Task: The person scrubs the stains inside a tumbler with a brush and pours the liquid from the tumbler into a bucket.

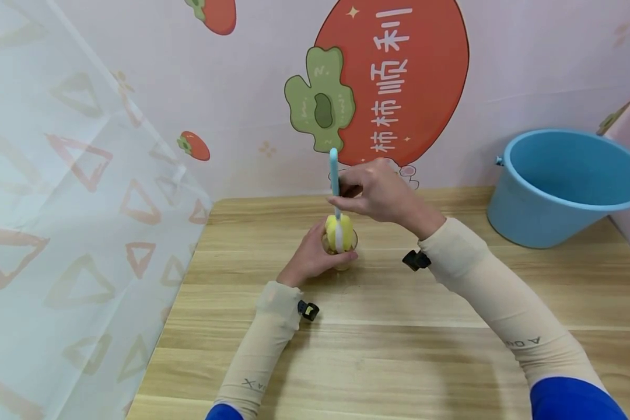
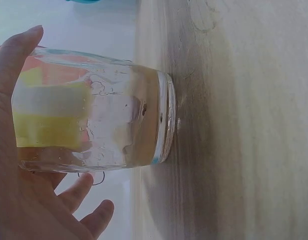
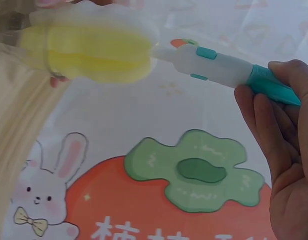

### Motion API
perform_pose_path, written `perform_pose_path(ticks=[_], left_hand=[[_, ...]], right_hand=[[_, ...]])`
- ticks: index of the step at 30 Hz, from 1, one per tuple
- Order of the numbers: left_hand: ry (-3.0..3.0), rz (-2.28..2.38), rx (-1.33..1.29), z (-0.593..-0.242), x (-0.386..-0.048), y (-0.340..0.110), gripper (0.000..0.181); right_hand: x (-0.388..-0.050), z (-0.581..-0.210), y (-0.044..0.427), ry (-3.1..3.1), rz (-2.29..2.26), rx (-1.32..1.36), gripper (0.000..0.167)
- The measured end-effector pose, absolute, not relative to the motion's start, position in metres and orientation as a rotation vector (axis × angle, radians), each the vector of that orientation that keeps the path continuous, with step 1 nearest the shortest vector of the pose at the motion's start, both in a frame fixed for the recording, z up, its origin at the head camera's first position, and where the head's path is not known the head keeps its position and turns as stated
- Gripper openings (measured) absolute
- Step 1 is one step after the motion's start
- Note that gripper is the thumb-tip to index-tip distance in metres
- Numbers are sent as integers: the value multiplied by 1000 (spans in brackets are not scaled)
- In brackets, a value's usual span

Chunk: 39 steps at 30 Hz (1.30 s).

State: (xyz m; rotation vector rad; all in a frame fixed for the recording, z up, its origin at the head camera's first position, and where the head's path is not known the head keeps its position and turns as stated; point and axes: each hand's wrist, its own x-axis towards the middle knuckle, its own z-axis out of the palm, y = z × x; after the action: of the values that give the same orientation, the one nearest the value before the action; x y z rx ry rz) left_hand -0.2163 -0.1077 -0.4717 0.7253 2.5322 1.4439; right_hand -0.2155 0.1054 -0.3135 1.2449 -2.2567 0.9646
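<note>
A clear glass jar point(image 2: 109, 115) stands upright on the wooden table, water drops on its wall. My left hand point(image 1: 315, 252) grips it around the upper part, thumb on one side and fingers on the other. Above it, my right hand point(image 1: 380, 195) pinches the teal handle point(image 3: 271, 87) of a brush between thumb and fingers. The brush's yellow and white sponge head point(image 3: 94, 50) points down and sits partly inside the jar's mouth, its upper part above the rim. In the left wrist view the sponge's lower end shows through the glass, above the jar's bottom.
A large blue bucket point(image 1: 535, 216) stands at the table's back right. Behind the table point(image 1: 346, 350) hangs a pale cloth point(image 1: 252, 105) printed with persimmons and writing. Another patterned sheet point(image 1: 84, 233) is on the left side.
</note>
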Motion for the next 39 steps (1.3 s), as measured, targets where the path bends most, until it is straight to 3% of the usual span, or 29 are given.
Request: perform_pose_path(ticks=[5,14,24,33,39], left_hand=[[2565,1419,708,-473,-216,-108,61],[2595,1369,660,-472,-213,-107,76],[2619,1337,638,-471,-212,-108,66],[2570,1395,684,-469,-213,-108,82],[2563,1407,696,-471,-215,-108,69]], right_hand=[[-213,-307,106,-2285,923,1221,13],[-215,-331,104,-2403,879,1239,14],[-208,-301,105,-2361,890,1226,15],[-211,-330,103,-2445,923,1247,15],[-209,-317,103,-2401,972,1254,14]])
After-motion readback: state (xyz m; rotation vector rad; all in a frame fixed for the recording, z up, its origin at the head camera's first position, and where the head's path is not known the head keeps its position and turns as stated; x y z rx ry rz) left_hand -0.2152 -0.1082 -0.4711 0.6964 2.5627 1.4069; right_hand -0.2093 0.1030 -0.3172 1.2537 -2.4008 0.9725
